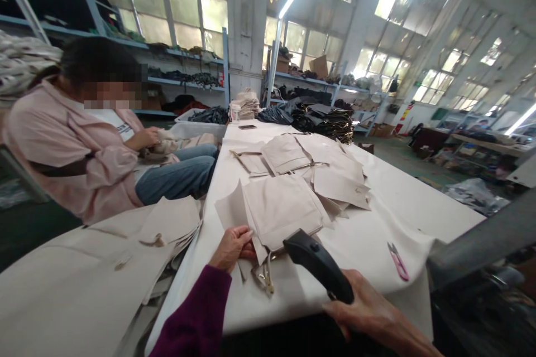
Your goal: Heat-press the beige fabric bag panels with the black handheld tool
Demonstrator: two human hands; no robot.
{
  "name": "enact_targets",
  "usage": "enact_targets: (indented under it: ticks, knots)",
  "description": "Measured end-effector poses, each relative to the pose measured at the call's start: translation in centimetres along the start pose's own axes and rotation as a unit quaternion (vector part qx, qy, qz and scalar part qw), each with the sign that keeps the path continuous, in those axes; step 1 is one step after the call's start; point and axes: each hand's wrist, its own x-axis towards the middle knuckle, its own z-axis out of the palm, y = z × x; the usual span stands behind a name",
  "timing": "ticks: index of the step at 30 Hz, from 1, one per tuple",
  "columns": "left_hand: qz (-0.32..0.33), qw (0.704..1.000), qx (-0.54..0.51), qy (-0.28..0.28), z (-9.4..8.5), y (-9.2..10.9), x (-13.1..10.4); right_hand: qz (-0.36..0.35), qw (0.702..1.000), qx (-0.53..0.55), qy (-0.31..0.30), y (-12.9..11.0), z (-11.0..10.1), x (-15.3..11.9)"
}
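My left hand (235,248) pinches the near left edge of a beige bag-like fabric piece (285,206) lying flat on the white table. In my right hand (368,301) is a black curved handheld tool (318,259); its wide head hangs over the near edge of that piece. What kind of tool it is, I cannot make out. Gold-coloured metal hardware (264,279) lies by the piece's near edge, between my hands. Beyond it, more beige fabric pieces (341,164) lie loosely overlapped, some with metal fittings.
Pink-handled thread snips (397,262) lie at right on the white table (402,178). Stacked beige panels (104,256) stand at left. A seated person (84,139) handles beige fabric there. A phone (247,127) and dark stacked goods (326,120) are at the far end. A grey post (481,234) stands right.
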Motion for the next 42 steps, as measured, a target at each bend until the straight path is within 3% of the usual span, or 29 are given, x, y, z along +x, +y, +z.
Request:
enact_targets:
  ticks: [4,8,16,25,28,31,37,42]
  knots:
    - [-0.001,1.0,0.012,-0.004,-0.2,-0.3,0.2,0.046,0.995,-0.037,0.084,1.2,-2.7,-1.1]
    - [0.001,0.999,0.035,-0.005,-0.3,-0.6,0.4,0.083,0.987,-0.021,0.132,1.5,-4.0,-0.9]
    - [0.006,0.996,0.084,0.015,0.0,-0.6,0.3,0.051,0.988,0.007,0.149,0.9,-5.3,1.1]
    - [0.004,0.991,0.133,0.016,0.2,-0.5,0.4,0.041,0.989,0.049,0.136,0.6,-7.0,6.3]
    - [0.007,0.992,0.124,0.016,0.3,-0.4,0.4,0.04,0.985,0.054,0.159,0.5,-8.2,6.3]
    - [0.011,0.993,0.119,0.024,0.5,-0.3,0.5,0.041,0.983,0.044,0.173,0.3,-9.1,4.6]
    - [-0.006,0.992,0.124,0.015,0.6,-0.2,0.6,0.085,0.986,-0.031,0.138,1.0,-7.7,1.1]
    - [0.002,0.992,0.128,0.02,0.2,-0.6,0.6,0.08,0.99,0.014,0.117,2.1,-6.3,2.7]
